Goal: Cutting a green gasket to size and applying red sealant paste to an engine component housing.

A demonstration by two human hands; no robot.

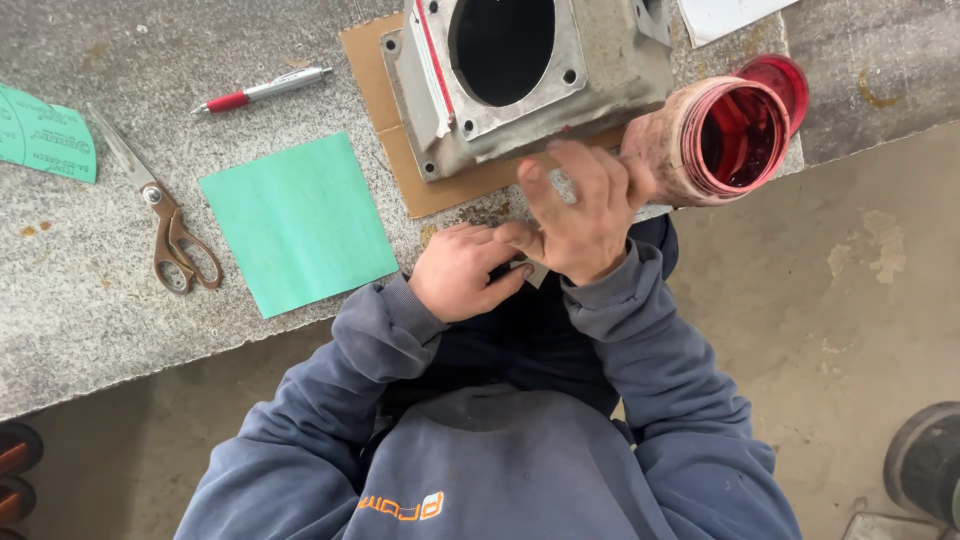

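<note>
Head view looks straight down on us, and much is cut off: the metal housing (520, 85) runs past the top edge, so we see only its flange with a big round opening and bolt holes. White paper (725, 15) at the top right shows just a corner, and a green scrap (45, 135) is clipped at the left edge. At the bench edge our left hand (462, 270) is curled in a loose fist, pinching a small pale piece (530, 270); most of it is hidden between our hands, so we cannot tell what it is. Our right hand (580, 215) lies just above it, fingers spread and grasping nothing, fingertips near the housing's lower edge.

The bench (80, 300) is speckled grey stone, stained in places; beyond its edge lies a blotchy tan concrete floor (830, 300). A dark round object (925, 460) at the lower right is partly out of frame.

The housing is dull cast metal on a brown cardboard sheet (440, 190). Beside our right hand a smeared jar (715, 140) lies on its side, its mouth toward us and its inside coated with glossy red. A flat green square sheet (298, 222), rusty-handled scissors (160, 215) and a red-and-silver pen (262, 90) lie to the left.
</note>
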